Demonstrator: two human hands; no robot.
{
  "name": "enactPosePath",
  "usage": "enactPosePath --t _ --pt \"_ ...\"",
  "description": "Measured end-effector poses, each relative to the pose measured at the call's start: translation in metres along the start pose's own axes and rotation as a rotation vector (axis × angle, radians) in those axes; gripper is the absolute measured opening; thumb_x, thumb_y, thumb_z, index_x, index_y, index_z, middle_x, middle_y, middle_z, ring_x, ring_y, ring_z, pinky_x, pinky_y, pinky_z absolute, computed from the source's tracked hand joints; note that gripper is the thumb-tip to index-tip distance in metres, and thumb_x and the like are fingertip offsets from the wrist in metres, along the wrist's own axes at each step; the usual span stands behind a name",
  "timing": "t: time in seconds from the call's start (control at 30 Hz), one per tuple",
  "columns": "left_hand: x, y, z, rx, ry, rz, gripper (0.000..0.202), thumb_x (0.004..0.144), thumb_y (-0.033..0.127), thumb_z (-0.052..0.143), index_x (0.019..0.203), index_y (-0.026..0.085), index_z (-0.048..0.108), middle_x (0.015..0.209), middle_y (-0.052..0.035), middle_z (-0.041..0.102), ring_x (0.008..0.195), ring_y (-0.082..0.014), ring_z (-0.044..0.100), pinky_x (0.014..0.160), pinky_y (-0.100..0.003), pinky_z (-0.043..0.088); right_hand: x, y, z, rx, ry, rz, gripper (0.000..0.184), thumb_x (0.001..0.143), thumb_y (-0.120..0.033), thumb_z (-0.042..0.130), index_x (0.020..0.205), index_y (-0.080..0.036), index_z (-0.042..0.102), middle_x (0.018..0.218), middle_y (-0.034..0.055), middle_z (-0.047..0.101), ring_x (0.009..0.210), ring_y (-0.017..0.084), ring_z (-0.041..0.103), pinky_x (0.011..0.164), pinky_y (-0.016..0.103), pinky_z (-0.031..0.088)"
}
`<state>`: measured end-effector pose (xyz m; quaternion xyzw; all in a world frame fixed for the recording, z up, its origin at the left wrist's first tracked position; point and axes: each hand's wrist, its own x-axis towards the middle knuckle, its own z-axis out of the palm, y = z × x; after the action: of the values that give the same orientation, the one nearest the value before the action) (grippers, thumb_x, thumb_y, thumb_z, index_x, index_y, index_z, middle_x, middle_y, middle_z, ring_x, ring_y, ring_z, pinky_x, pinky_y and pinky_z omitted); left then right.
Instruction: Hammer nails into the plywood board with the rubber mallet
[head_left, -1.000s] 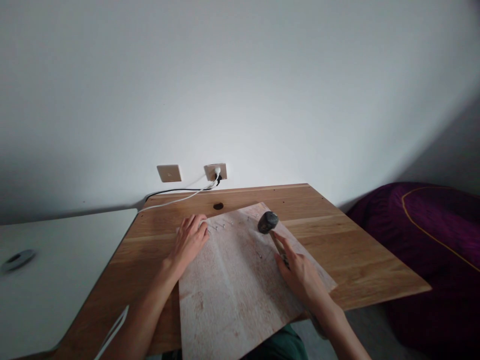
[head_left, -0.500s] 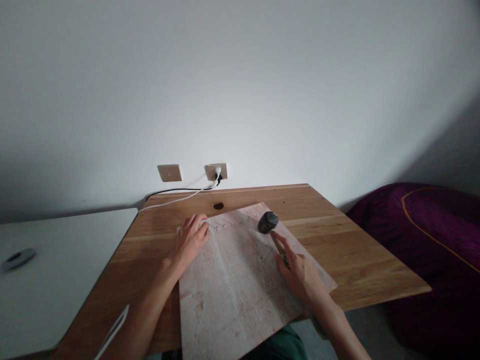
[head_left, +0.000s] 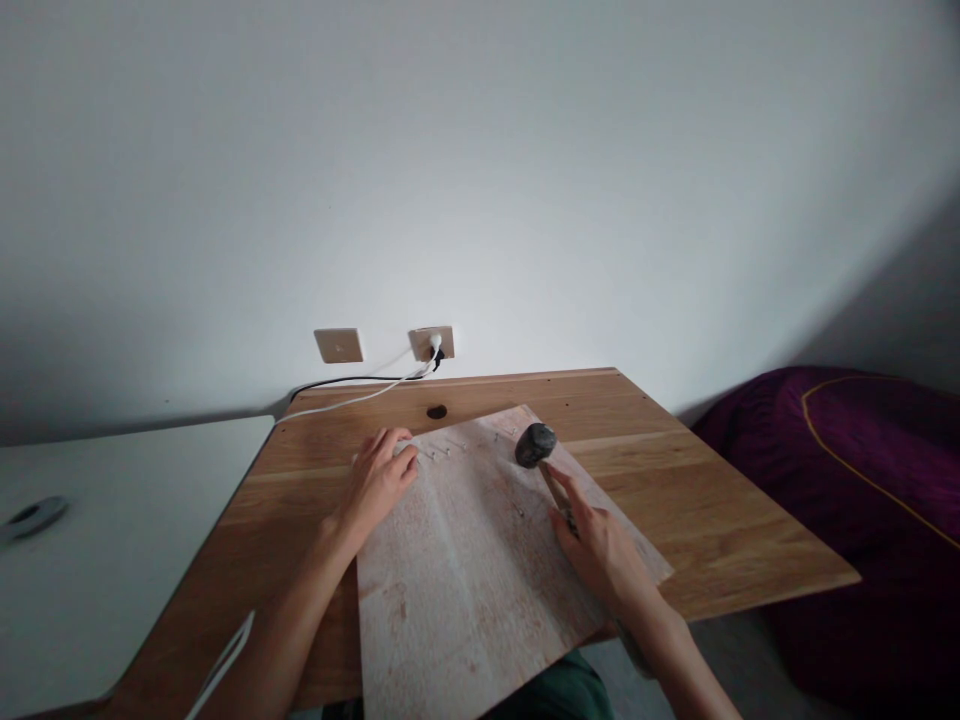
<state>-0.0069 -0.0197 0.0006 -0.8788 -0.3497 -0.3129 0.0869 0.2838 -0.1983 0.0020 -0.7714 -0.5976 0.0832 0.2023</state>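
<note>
A pale worn board lies on a wooden desk. My right hand is closed round the wooden handle of a hammer, whose dark head rests on the board's far right part. My left hand lies on the board's far left corner, fingers curled, beside several small nails along the board's far edge. Whether the fingers pinch a nail I cannot make out.
A white table with a grey ring adjoins the desk on the left. Wall sockets with white and black cables are behind. A purple bed cover is at the right. A dark hole marks the desk.
Almost nothing has changed; my left hand's fingers have shifted slightly near the nails, and the hammer stays put.
</note>
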Motion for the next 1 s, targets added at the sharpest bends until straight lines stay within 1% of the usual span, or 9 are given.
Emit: enactPosePath --t 0.2,0.47,0.67,0.8,0.93,1.0 --pt "-0.0016 -0.0021 0.0016 -0.042 0.004 -0.015 0.017 0.089 0.011 0.06 0.089 0.023 0.072 0.112 -0.0073 0.064 0.106 -0.0251 0.06 0.094 -0.041 0.052 0.0001 -0.0016 -0.0015 0.011 -0.009 0.01 0.055 0.104 -0.03 0.04 0.159 -0.024 0.04 0.092 0.0104 0.081 0.086 0.031 0.08 0.068 0.035 0.052" --pt "-0.0046 -0.0047 0.005 -0.019 -0.029 0.022 0.031 0.085 0.001 0.055 0.099 0.023 0.072 0.116 -0.0086 0.062 0.11 -0.0253 0.059 0.096 -0.041 0.052 0.0002 -0.0032 -0.004 -0.004 -0.018 0.02 0.054 0.105 -0.031 0.04 0.158 -0.025 0.042 0.086 0.0087 0.08 0.081 0.029 0.079 0.067 0.033 0.052" --pt "-0.005 -0.0044 0.0048 -0.075 -0.065 -0.01 0.038 0.083 -0.001 0.052 0.103 0.024 0.073 0.116 -0.0083 0.062 0.109 -0.0255 0.06 0.096 -0.041 0.053 0.0004 -0.0032 -0.0034 0.011 -0.012 0.016 0.054 0.104 -0.03 0.041 0.157 -0.023 0.043 0.089 0.0094 0.08 0.085 0.029 0.079 0.069 0.034 0.052" --pt "-0.005 -0.0033 0.0055 -0.079 -0.066 -0.023 0.038 0.084 -0.001 0.052 0.105 0.024 0.073 0.115 -0.0082 0.062 0.109 -0.0251 0.061 0.097 -0.041 0.053 -0.0006 -0.0036 -0.0035 0.019 -0.001 0.014 0.055 0.103 -0.029 0.041 0.157 -0.024 0.042 0.091 0.0094 0.081 0.085 0.03 0.079 0.069 0.034 0.053" --pt "-0.0042 -0.003 0.005 -0.108 -0.08 -0.036 0.038 0.084 -0.001 0.051 0.103 0.024 0.072 0.112 -0.0071 0.063 0.106 -0.0239 0.061 0.096 -0.039 0.053 -0.0012 -0.0032 -0.0028 0.021 0.017 0.003 0.054 0.103 -0.028 0.042 0.157 -0.023 0.043 0.087 0.0088 0.08 0.082 0.03 0.079 0.067 0.033 0.053" --pt "-0.0037 -0.0027 0.0044 -0.117 -0.087 -0.034 0.036 0.085 0.0 0.051 0.102 0.024 0.071 0.11 -0.0068 0.064 0.105 -0.0236 0.061 0.095 -0.039 0.053 -0.0013 -0.0028 -0.0024 0.02 0.017 0.0 0.054 0.104 -0.029 0.041 0.157 -0.023 0.043 0.089 0.0095 0.08 0.083 0.03 0.079 0.067 0.034 0.053"
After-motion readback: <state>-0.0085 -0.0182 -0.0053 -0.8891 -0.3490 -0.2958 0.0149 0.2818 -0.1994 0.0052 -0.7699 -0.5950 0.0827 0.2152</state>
